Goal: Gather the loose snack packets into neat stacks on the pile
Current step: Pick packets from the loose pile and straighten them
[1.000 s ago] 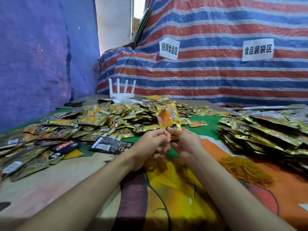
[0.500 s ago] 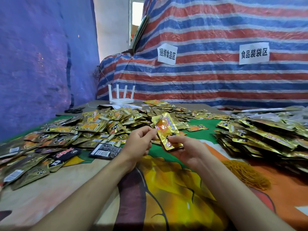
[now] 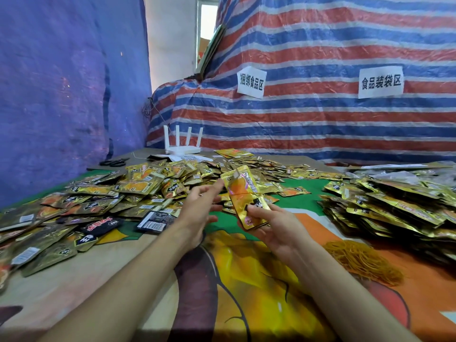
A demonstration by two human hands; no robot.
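Note:
My right hand (image 3: pixel 274 223) grips a small stack of gold snack packets (image 3: pixel 244 193) by its lower end, tilted upright above the table's middle. My left hand (image 3: pixel 199 208) hovers just left of the stack with fingers spread and holds nothing. A loose heap of gold packets (image 3: pixel 138 186) spreads over the left and far side of the table. Stacked gold packets form a pile (image 3: pixel 394 206) at the right. A heap of yellow rubber bands (image 3: pixel 357 260) lies on the cloth in front of that pile.
A white router (image 3: pixel 182 146) and black scissors (image 3: pixel 114 162) sit at the table's far left. Two dark packets (image 3: pixel 155 219) lie among the loose ones near my left hand. Striped tarpaulin (image 3: pixel 320 107) with two paper signs backs the table; a blue wall stands left.
My left hand has let go of the stack and opened, moving left. My right hand now holds the stack alone, tilted further right and lower.

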